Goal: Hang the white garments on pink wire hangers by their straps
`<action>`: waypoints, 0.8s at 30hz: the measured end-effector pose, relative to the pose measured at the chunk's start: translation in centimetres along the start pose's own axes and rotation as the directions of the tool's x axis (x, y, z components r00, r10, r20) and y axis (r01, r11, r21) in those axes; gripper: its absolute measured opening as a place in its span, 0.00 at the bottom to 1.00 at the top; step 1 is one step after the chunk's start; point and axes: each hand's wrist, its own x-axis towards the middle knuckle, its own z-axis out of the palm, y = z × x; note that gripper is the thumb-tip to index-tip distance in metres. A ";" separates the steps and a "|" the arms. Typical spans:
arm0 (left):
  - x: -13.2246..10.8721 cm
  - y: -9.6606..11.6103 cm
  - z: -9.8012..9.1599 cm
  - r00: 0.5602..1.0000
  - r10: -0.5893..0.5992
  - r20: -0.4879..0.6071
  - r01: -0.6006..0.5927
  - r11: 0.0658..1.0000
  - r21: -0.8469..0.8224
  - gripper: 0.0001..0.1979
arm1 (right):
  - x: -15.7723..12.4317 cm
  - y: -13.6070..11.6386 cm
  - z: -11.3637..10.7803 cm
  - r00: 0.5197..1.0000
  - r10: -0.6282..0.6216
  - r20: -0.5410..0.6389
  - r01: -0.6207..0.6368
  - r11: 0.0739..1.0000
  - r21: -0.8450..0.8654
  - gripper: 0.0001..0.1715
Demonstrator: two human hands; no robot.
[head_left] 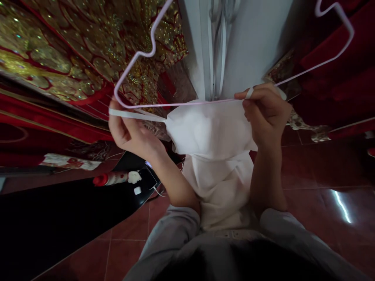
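The white garment (211, 128) is mid-view, its top edge along the pink hanger (175, 104) at twelve o'clock. At nine, the left hand (130, 130) stretches a strap (146, 116) over its fingers; whether they grip the hanger, I cannot tell. At three, the right hand (268, 109) pinches the hanger. Straps are apparently being fitted; that calls for slipping them over its ends.

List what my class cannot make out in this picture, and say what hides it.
All in the head view:
The top of the pink hanger: cut off by the upper edge.
Part of its lower bar: hidden by the right hand.
The white garment's far side: hidden by its near side.
Any print on the red-capped bottle: too small.
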 end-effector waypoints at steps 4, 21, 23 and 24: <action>3.0 2.1 1.1 0.976 -0.146 0.159 0.137 0.988 0.070 0.12 | 0.1 0.0 -0.1 0.999 0.052 0.013 -0.052 0.998 -0.044 0.12; 2.5 3.5 4.6 0.824 -0.565 0.041 0.565 0.816 -0.120 0.12 | -0.6 0.1 0.8 0.999 -0.029 -0.032 0.030 0.999 0.019 0.13; 0.5 3.6 5.4 0.774 -0.633 0.016 0.619 0.752 -0.224 0.15 | -0.7 -0.1 1.2 0.997 -0.071 -0.033 0.071 0.997 -0.004 0.13; -0.3 3.9 5.8 0.769 -0.639 0.029 0.626 0.743 -0.236 0.16 | -0.6 -0.1 1.3 0.995 -0.098 -0.030 0.097 0.995 -0.017 0.14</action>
